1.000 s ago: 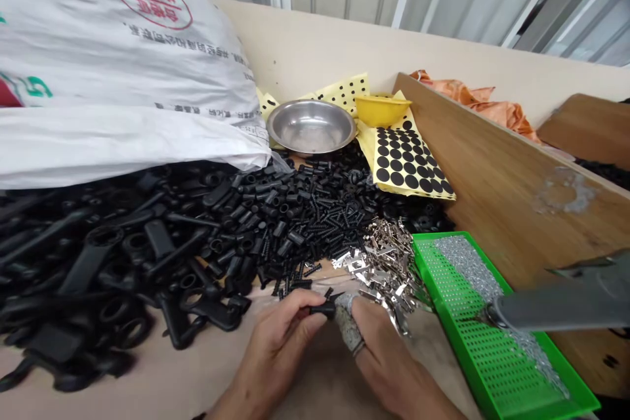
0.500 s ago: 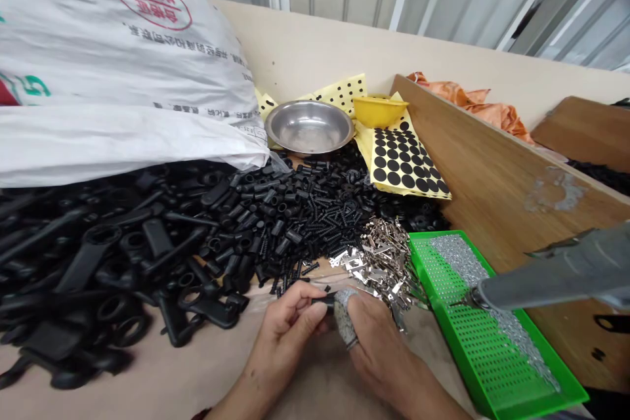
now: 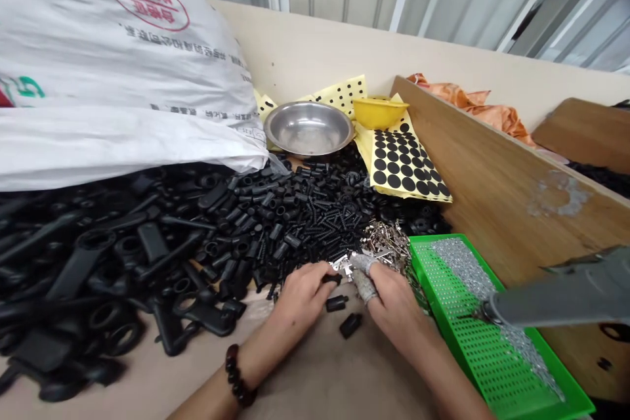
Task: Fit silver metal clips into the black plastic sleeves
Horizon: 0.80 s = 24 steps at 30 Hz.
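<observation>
My left hand (image 3: 301, 290), with a bead bracelet on its wrist, is curled, and its fingertips pinch a small black plastic sleeve (image 3: 331, 279) at the edge of the heap of black parts (image 3: 295, 216). My right hand (image 3: 396, 298) wears a grey fabric cot on the index finger. Its fingers are closed on a silver metal clip (image 3: 346, 267) at the near edge of the clip pile (image 3: 386, 244). Two more black sleeves (image 3: 337, 303) lie loose on the table between my hands.
A big white sack (image 3: 113, 79) lies at the left over large black plastic parts (image 3: 98, 262). Behind the heap stand a steel bowl (image 3: 309, 128), a yellow bowl (image 3: 377, 111) and yellow sheets of black dots (image 3: 403, 164). A green perforated tray (image 3: 492, 341), a grey power tool (image 3: 561, 295) and a wooden divider (image 3: 492, 170) are at the right.
Both hands have moved away from me to the edge of the piles. The black piece they held together is released; two black sleeves now lie on the table.
</observation>
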Each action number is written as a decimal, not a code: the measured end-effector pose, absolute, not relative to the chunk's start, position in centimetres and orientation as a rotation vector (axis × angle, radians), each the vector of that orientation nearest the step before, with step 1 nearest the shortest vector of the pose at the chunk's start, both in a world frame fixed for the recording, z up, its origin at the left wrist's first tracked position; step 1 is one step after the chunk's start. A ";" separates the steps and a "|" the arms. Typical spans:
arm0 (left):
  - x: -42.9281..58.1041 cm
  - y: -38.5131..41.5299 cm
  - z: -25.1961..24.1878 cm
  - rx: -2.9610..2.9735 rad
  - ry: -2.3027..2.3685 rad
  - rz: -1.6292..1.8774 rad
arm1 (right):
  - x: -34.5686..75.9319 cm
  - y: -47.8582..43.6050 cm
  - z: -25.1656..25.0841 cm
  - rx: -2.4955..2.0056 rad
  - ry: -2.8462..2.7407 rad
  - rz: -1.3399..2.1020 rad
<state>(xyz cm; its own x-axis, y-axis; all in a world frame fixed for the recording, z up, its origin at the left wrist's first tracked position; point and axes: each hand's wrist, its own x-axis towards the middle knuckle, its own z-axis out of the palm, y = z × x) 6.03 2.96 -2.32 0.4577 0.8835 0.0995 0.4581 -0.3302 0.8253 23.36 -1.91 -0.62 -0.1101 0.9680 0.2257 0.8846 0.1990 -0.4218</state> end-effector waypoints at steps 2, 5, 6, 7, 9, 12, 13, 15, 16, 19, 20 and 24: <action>5.6 2.7 -2.2 2.014 1.075 0.698 | 23.3 -2.0 -0.8 -1.667 -2.034 0.236; 4.7 2.0 -2.1 2.173 1.104 0.621 | 23.1 -2.2 -0.7 -1.640 -2.013 0.257; 4.6 1.8 -2.0 2.249 1.134 0.561 | 23.0 -2.2 -0.5 -1.630 -2.012 0.267; 4.5 1.5 -1.9 2.327 1.167 0.489 | 23.0 -2.3 -0.4 -1.620 -2.014 0.281; 4.5 1.1 -1.7 2.439 1.203 0.339 | 22.8 -2.4 0.0 -1.590 -2.035 0.314; 4.6 0.6 -1.4 2.462 1.208 0.297 | 22.4 -2.9 0.1 -1.558 -2.078 0.324; 4.6 0.5 -1.4 2.423 1.205 0.353 | 22.2 -3.1 -0.1 -1.551 -2.100 0.307; 4.5 0.6 -1.4 2.230 1.240 0.523 | 21.8 -3.6 -0.7 -1.532 -2.153 0.215; 4.4 0.6 -1.4 2.049 1.257 0.620 | 21.5 -3.8 -1.1 -1.510 -2.183 0.143; 4.8 0.6 -1.7 1.445 1.210 0.798 | 20.5 -4.2 -2.1 -1.408 -2.224 -0.110; 5.1 0.5 -1.8 1.330 1.169 0.818 | 20.2 -4.2 -2.4 -1.377 -2.229 -0.161; 5.3 0.3 -1.8 1.242 1.110 0.837 | 19.9 -4.1 -2.6 -1.289 -2.223 -0.289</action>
<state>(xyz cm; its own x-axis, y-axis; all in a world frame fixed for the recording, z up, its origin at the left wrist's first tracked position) 5.26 0.25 -1.78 0.2834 0.9412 -0.1841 0.0816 0.1676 0.9825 19.94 -4.08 -2.60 -0.3896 0.7337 0.5567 0.8517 0.5171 -0.0854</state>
